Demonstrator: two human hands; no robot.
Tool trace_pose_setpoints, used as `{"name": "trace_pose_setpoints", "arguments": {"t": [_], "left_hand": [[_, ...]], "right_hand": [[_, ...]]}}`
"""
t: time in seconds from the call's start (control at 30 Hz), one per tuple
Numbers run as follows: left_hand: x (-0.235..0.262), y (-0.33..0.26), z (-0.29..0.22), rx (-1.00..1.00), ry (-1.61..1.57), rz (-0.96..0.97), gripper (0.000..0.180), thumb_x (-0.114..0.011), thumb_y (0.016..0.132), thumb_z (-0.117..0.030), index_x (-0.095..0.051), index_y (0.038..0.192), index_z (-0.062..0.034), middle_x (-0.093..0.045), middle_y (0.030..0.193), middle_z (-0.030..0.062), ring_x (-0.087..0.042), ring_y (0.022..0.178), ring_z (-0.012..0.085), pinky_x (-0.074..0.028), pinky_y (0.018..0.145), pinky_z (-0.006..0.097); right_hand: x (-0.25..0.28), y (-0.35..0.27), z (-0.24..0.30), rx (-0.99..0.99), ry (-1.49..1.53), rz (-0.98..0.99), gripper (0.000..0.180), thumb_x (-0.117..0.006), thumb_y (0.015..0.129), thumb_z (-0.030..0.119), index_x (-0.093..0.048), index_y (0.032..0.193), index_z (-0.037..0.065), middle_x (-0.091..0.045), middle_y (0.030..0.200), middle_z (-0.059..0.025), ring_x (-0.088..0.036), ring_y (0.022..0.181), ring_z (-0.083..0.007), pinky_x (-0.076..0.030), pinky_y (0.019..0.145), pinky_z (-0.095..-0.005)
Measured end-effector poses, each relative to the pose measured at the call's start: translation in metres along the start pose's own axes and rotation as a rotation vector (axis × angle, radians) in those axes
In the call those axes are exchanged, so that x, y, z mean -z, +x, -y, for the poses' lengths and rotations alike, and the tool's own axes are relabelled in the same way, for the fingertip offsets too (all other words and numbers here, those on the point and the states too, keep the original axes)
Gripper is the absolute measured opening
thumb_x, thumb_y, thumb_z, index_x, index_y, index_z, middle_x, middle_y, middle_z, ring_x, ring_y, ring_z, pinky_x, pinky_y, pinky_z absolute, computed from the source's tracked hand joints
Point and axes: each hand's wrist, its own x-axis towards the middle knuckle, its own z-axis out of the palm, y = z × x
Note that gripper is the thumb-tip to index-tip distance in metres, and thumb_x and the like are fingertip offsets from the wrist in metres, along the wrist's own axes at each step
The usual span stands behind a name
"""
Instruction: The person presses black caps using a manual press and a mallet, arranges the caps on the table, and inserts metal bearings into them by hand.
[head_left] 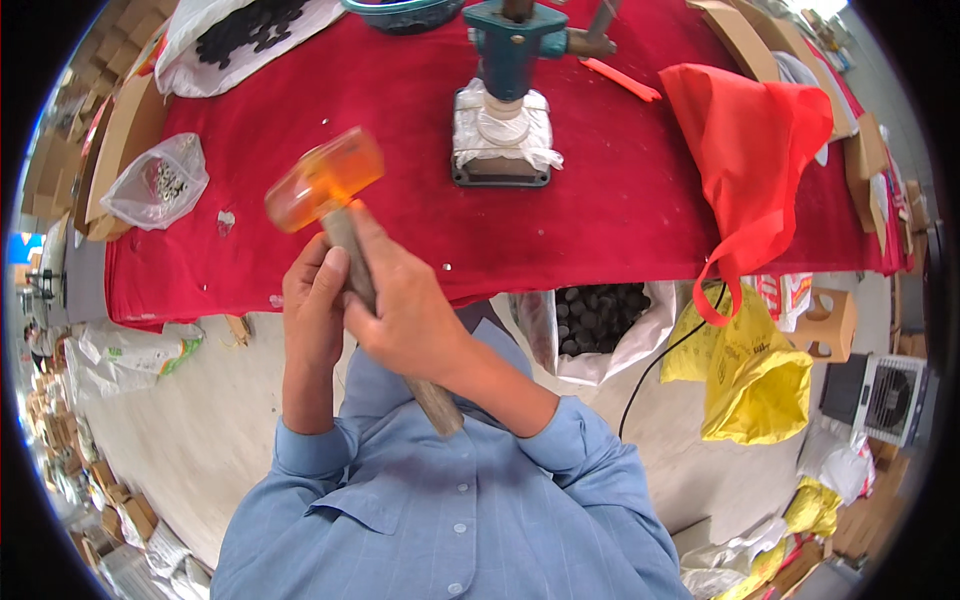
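I hold a mallet (342, 172) with a see-through orange head and a worn wooden handle in front of my body, just over the table's near edge. My right hand (405, 305) is wrapped round the handle, its index finger stretched up toward the head. Closed against the handle just below the head is my left hand (315, 305), thumb on the near side; its other fingertips are partly hidden. Beyond them, a teal hand press (507, 55) stands on the red cloth (390, 235), its base (500, 165) partly wrapped in white material.
A clear bag of small metal parts (165, 180) lies at left, a white bag of black discs (230, 75) behind it. At right are a red bag (750, 130) and an orange strip (620, 78). Below the edge stand a sack of black discs (600, 320) and a yellow bag (755, 385).
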Motion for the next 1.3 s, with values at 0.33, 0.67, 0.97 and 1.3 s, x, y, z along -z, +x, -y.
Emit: {"name": "trace_pose_setpoints", "arguments": {"t": [0.33, 0.67, 0.97, 1.3], "left_hand": [[0.144, -0.045, -0.009, -0.096, 0.022, -0.763, 0.030, -0.067, 0.101, -0.037, -0.067, 0.106, -0.0081, -0.065, 0.087, -0.0001, -0.060, 0.072, 0.0082, -0.050, 0.064, 0.025], [0.434, 0.041, -0.025, -0.015, 0.496, -1.040, 0.048, -0.071, 0.095, -0.054, -0.067, 0.077, -0.0103, -0.056, 0.065, 0.0000, -0.053, 0.057, 0.0117, -0.038, 0.050, 0.036], [0.614, 0.130, -0.023, 0.062, 0.477, -0.977, 0.048, -0.076, 0.091, -0.059, -0.066, 0.078, -0.0132, -0.056, 0.066, -0.0030, -0.051, 0.052, 0.0108, -0.038, 0.048, 0.027], [0.500, 0.058, -0.025, -0.106, 0.806, -1.048, 0.041, -0.064, 0.104, -0.043, -0.070, 0.093, -0.0037, -0.060, 0.075, 0.0001, -0.051, 0.057, 0.0076, -0.040, 0.052, 0.025]], "right_hand": [[-0.030, -0.013, 0.011, 0.056, -0.202, 0.706, 0.071, -0.070, 0.090, 0.009, -0.042, 0.154, 0.001, -0.065, 0.112, -0.0218, -0.069, 0.087, -0.0352, -0.057, 0.079, -0.0422], [-0.007, 0.008, 0.001, -0.106, -0.270, 0.495, 0.050, -0.067, 0.090, -0.004, -0.062, 0.139, 0.003, -0.064, 0.091, -0.0097, -0.064, 0.074, -0.0190, -0.053, 0.068, -0.0310], [0.025, 0.029, -0.001, -0.109, -0.339, 0.231, 0.040, -0.064, 0.091, -0.005, -0.067, 0.131, 0.003, -0.064, 0.092, -0.0113, -0.065, 0.080, -0.0216, -0.053, 0.071, -0.0306], [0.111, 0.028, -0.016, -0.238, -0.303, -0.431, 0.029, -0.060, 0.098, -0.004, -0.068, 0.126, -0.003, -0.069, 0.101, -0.0054, -0.065, 0.090, -0.0111, -0.053, 0.082, -0.0253]]}}
